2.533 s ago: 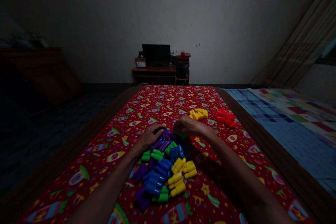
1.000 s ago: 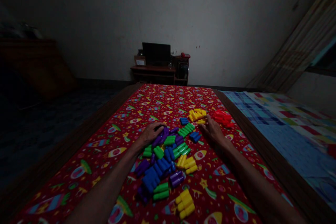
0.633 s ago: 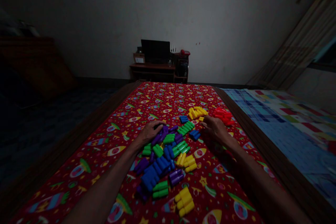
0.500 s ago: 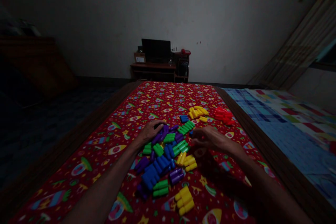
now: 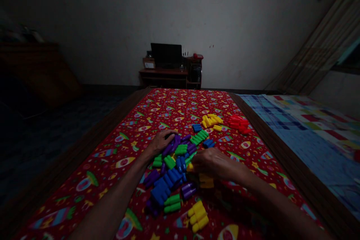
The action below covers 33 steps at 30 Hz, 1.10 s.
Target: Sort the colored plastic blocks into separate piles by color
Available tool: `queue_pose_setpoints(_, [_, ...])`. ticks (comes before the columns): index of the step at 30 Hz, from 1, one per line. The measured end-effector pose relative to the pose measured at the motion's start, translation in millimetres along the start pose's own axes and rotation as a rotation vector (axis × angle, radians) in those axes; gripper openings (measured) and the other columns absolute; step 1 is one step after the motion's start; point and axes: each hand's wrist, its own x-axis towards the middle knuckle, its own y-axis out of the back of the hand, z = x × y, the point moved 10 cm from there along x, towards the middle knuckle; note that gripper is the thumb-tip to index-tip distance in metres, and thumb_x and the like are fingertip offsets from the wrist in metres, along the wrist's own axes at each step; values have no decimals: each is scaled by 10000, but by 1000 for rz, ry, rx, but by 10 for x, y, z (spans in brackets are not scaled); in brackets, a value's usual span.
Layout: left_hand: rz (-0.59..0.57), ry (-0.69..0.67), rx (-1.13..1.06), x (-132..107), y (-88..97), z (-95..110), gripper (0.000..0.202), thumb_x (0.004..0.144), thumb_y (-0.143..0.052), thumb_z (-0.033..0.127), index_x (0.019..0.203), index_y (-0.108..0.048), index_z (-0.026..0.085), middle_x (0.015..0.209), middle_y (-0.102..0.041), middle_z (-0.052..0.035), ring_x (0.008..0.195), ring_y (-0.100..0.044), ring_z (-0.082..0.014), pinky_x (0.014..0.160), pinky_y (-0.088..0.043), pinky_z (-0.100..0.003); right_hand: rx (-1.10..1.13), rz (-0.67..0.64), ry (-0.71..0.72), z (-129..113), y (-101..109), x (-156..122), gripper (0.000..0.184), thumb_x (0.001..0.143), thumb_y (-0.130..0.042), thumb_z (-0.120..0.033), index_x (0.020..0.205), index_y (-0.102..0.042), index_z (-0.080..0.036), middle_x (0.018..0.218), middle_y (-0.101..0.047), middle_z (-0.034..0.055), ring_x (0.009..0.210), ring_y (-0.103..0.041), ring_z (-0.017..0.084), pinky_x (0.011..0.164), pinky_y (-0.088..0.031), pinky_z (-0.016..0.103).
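Observation:
My left hand [image 5: 162,141] lies at the far left edge of a pile of toy building blocks, its fingers stretched out against a purple block [image 5: 174,143]. My right hand [image 5: 212,162] is over the right side of the pile, fingers pointing down and mostly hidden. It partly covers a green block [image 5: 191,157] and a yellow block [image 5: 190,167]; whether it grips either is unclear. Just beyond it lies a blue block [image 5: 208,143]. Closer to me are blue blocks [image 5: 161,191], a purple block [image 5: 189,190], a green block [image 5: 172,203] and a yellow block [image 5: 198,215].
Beyond the pile sit a yellow group [image 5: 211,120], a red group [image 5: 239,124] and a single blue block [image 5: 197,128]. All rest on a red patterned cloth [image 5: 112,195]. A bed [image 5: 298,150] is at the right; a desk with a monitor [image 5: 166,55] stands by the wall.
My right hand has moved left and nearer to me, away from the blue block, which now lies uncovered on the cloth. My left hand has stayed in place.

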Motion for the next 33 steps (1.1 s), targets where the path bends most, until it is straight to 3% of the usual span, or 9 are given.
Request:
queue_pose_setpoints(3, [4,-3,-9,-4,11,19,347,837,-451,403,946,-709,198,1002,-737,-68,943,-668,-221,891,-507,-339,89,175,-166,455,344,99,227,900,-532,-329,788,-636,-162,659,-595,-5,562,-494,94,530,-311,205])
queue_pose_setpoints(6, [-2,-6,-6,-6,15,43,345,838,-453,398,945,-711,194,992,-738,-69,935,-671,-218,890,-507,-333,30,493,-360,1090,665,-74,209,867,-551,-331,843,-651,-149,726,-640,40,605,-539,133,562,-357,226])
queue_pose_setpoints(8, [-2,-5,1,-8,19,52,356,839,-450,401,949,-712,188,993,-736,-72,931,-671,-218,889,-508,-331,-56,608,-420,1391,728,-217,188,860,-526,-287,857,-654,-150,772,-658,76,656,-566,167,594,-394,252])
queue_pose_setpoints(14, [0,13,19,-21,28,47,371,846,-444,415,976,-715,198,1011,-735,-66,929,-666,-216,888,-510,-332,-87,569,-393,1639,565,-292,248,874,-442,-219,952,-662,-134,975,-670,146,851,-613,222,747,-475,323])
queue_pose_setpoints(20, [6,14,24,-17,31,41,364,846,-447,422,961,-717,208,1000,-738,-51,926,-667,-213,875,-517,-320,-76,524,-359,1435,626,-200,310,844,-434,-134,1048,-666,-149,1057,-671,127,936,-617,220,812,-474,336])
queue_pose_setpoints(24, [6,17,21,-11,29,32,363,842,-453,417,953,-719,196,993,-737,-66,931,-670,-221,882,-515,-331,-68,293,-377,1005,656,-39,238,868,-458,-144,897,-694,-134,815,-682,89,722,-604,173,645,-423,261])
queue_pose_setpoints(29, [-5,10,14,-3,17,28,362,841,-444,408,952,-713,192,1007,-733,-72,944,-666,-219,899,-505,-338,-32,-246,-116,-10,106,-52,104,833,-616,-253,855,-691,-184,717,-664,19,625,-566,124,563,-360,221])
queue_pose_setpoints(31, [-12,9,7,-3,8,23,363,842,-442,404,961,-709,188,1013,-732,-74,946,-664,-218,901,-503,-344,-146,-244,-36,-248,-81,-162,191,817,-653,-305,970,-683,-196,841,-690,54,759,-608,173,664,-426,262])
queue_pose_setpoints(33, [-10,9,0,-6,7,16,364,843,-444,409,964,-707,189,1019,-731,-75,952,-663,-219,902,-503,-345,-286,-102,26,-368,-175,-254,304,849,-610,-262,1140,-626,-174,1036,-675,121,959,-600,236,822,-453,349])
